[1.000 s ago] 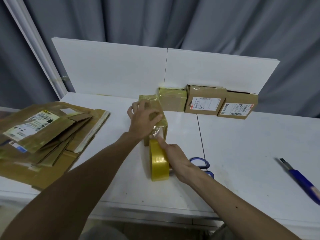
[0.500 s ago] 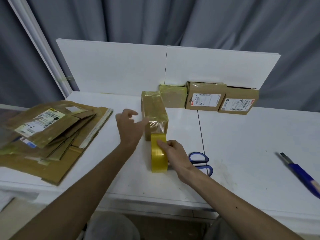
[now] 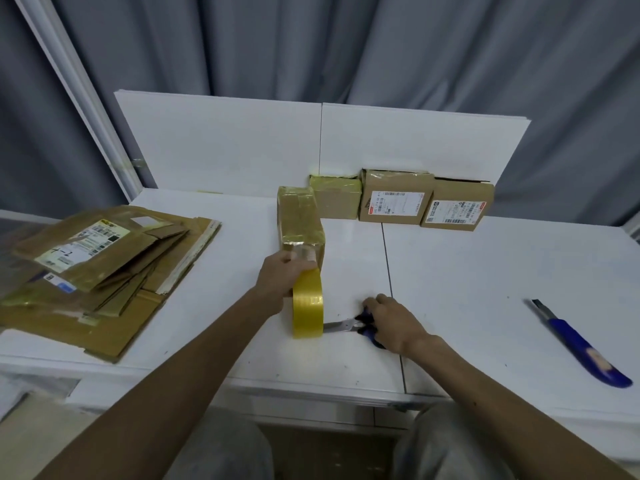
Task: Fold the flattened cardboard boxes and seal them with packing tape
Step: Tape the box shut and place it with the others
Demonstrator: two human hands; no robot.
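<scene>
L hand point(image 3: 277, 280): fingers are curling round the upper rim of the tape roll point(image 3: 308, 308), gripping it.
Tape roll: yellow, is standing on edge on the table point(image 3: 485, 271), just in front of the taped box point(image 3: 300, 220); a shiny strip is running from the roll up to the box's near end.
R hand point(image 3: 394, 323): fingers are closing over the scissors point(image 3: 337, 326) handles, gripping them; blades are lying flat on the table, tips pointing at the roll's base.
Taped box: is lying lengthwise at table ctr, near end touching the L hand.
Finished boxes point(image 3: 394, 202): 3 are sitting in a row against the back panel point(image 3: 225, 143), 2 w/ labels facing fwd.
Flat cardboard stack point(image 3: 104, 271): is lying at table's L edge, well apart from the hands.
Knife point(image 3: 581, 344): blue handle, is lying far R on the table.
Curtain point(image 3: 311, 46): grey, is hanging behind the panel.
</scene>
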